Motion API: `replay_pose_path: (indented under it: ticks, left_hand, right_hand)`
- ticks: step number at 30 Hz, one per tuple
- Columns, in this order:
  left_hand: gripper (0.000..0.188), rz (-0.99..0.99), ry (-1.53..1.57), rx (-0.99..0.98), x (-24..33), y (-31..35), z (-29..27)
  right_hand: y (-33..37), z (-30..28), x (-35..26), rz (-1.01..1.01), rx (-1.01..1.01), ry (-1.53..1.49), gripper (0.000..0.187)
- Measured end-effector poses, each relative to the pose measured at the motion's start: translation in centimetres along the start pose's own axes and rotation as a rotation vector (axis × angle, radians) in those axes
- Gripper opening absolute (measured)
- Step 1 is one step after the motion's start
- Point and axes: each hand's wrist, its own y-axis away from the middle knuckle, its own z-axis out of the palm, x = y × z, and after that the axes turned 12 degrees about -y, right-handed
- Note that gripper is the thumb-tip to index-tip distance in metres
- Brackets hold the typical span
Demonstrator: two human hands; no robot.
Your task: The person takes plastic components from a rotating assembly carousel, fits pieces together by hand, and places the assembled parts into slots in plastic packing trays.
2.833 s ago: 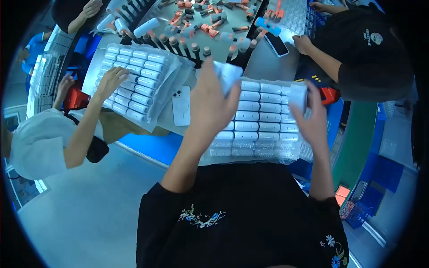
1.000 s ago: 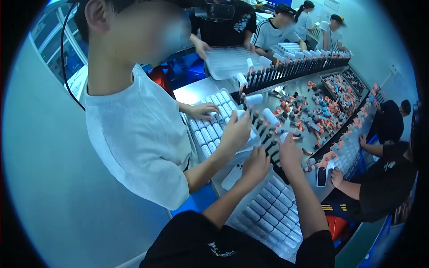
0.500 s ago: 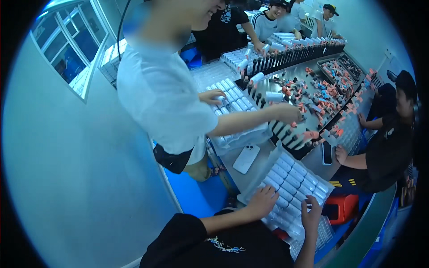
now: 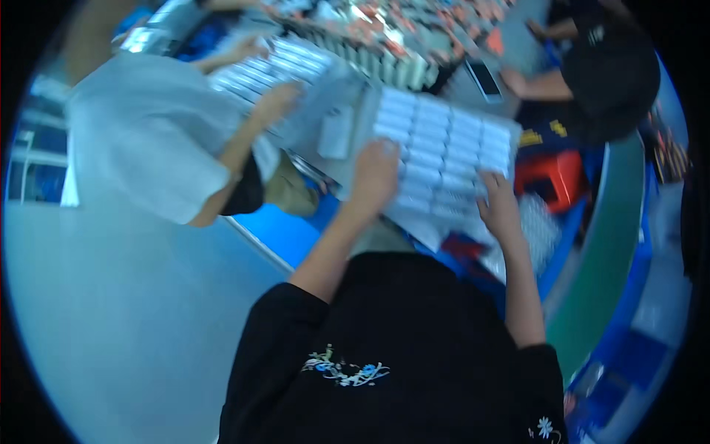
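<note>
White cylinders (image 4: 444, 140) lie in several rows in a clear plastic tray (image 4: 364, 122) before me. My left hand (image 4: 376, 174) is at the tray's left side, over the outer cylinders. Its fingers are bent and smeared by motion, so its grip cannot be made out. On the right, my right hand (image 4: 501, 206) rests at the tray's near right corner. Its thumb stands apart from its fingers, and nothing shows between them.
A white phone (image 4: 336, 133) lies left of the tray, a dark-screened phone (image 4: 484, 80) beyond it. At left, a person in white (image 4: 155, 133) handles another cylinder tray (image 4: 285, 70). Another person (image 4: 610, 70) sits at right, near a red bin (image 4: 555, 181). Orange parts (image 4: 451, 22) cover the far table.
My view has swung downward and blurred. The left hand has moved from the near cylinders to the tray's left side. The person in white has drawn an arm back from the parts.
</note>
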Motion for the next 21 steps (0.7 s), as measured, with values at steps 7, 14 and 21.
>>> replay_pose_path:
  ticks: [7, 14, 21]
  left_hand:
    - [0.032, 0.265, -0.367, -0.249, -1.1, -4.1, -1.4]
    - [0.053, 0.406, -0.109, -0.373, -2.9, -6.8, -2.8]
    - [0.066, -0.098, 0.55, -0.268, -2.0, -13.2, -6.3]
  right_hand:
    - [-2.7, -2.3, 0.3, -0.01, -0.146, 0.3, 0.061]
    - [-4.7, -3.6, -0.2, 0.065, -0.371, 0.257, 0.056]
    - [-5.2, -7.3, -2.7, 0.22, -0.052, -0.173, 0.06]
